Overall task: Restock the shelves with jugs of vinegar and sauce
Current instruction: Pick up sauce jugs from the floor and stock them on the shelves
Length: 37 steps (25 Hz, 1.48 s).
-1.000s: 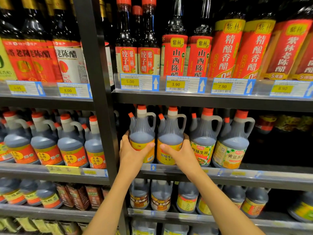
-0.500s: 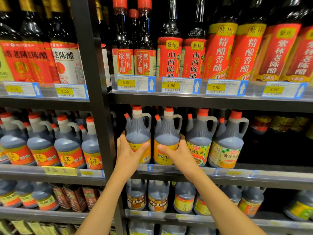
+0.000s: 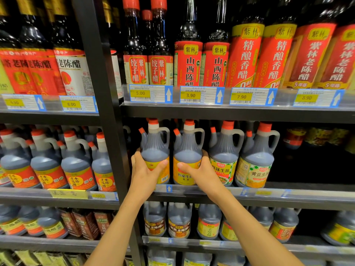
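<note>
Left hand gripping left jug, right hand gripping right jug

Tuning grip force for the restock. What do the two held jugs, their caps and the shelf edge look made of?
Left jug and right jug: translucent matte plastic, probably; dark liquid shows through and the handles look moulded in one piece. Caps: opaque red plastic, slightly glossy. Shelf edge: dark, likely painted metal, with a soft sheen. Left hand and right hand each wrap a jug at its glossy label.

Price tags 5.00, 3.90, 7.90, 8.90, bottle label 山西陈醋
</note>
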Available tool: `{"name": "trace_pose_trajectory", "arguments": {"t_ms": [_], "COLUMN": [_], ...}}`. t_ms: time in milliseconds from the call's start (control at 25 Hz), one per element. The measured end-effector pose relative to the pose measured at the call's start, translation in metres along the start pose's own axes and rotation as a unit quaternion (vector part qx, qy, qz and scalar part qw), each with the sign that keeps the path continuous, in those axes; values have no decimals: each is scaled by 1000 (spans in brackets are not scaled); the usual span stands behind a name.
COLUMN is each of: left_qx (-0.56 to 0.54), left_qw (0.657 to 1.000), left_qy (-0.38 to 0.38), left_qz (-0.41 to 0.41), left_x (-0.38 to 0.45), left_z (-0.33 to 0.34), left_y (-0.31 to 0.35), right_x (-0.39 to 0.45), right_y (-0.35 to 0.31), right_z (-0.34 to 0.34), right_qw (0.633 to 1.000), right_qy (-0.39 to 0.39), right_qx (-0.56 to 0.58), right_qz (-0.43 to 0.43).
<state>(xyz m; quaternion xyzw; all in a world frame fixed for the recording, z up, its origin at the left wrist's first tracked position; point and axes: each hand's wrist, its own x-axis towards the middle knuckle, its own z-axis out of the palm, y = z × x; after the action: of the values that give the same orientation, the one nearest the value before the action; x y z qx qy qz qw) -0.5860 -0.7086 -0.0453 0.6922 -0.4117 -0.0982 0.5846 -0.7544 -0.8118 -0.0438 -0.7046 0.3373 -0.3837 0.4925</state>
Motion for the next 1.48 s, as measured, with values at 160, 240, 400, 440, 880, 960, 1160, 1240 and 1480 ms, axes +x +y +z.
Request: {"name": "trace_pose_trajectory", "arguments": {"t_ms": [160, 240, 400, 440, 880, 960, 1160, 1240, 1480], "left_qx": [-1, -3, -33, -40, -70, -74, -89, -88, -64], "left_qw": [1000, 1000, 999, 999, 997, 997, 995, 995, 997], "left_qy": [-2, -5, -7, -10, -19, -20, -12, -1, -6], "left_qz": [9, 8, -1, -3, -19, -20, -34, -38, -38], "left_x": [-1, -2, -3, -3, -6, -7, -11, -13, -11], "left_z": [-1, 0, -2, -2, -2, -2, -1, 0, -3], "left_y": [1, 2, 3, 2, 5, 6, 6, 6, 8], "right_x": [-1, -1, -5, -7, -16, -17, -14, -14, -13], "right_y": [0, 0, -5, -6, -12, -11, -12, -12, -11], "right_z": [1, 1, 2, 2, -3, -6, -10, -10, -10], "right_qw": [1000, 1000, 999, 999, 999, 999, 999, 998, 999], "right_qy": [5, 10, 22, 26, -5, -23, -52, -55, -46], "right_qx": [-8, -9, -22, -27, -26, -20, -10, -10, -8], "right_qz": [-3, -4, -7, -7, -26, -20, -11, -10, -1]}}
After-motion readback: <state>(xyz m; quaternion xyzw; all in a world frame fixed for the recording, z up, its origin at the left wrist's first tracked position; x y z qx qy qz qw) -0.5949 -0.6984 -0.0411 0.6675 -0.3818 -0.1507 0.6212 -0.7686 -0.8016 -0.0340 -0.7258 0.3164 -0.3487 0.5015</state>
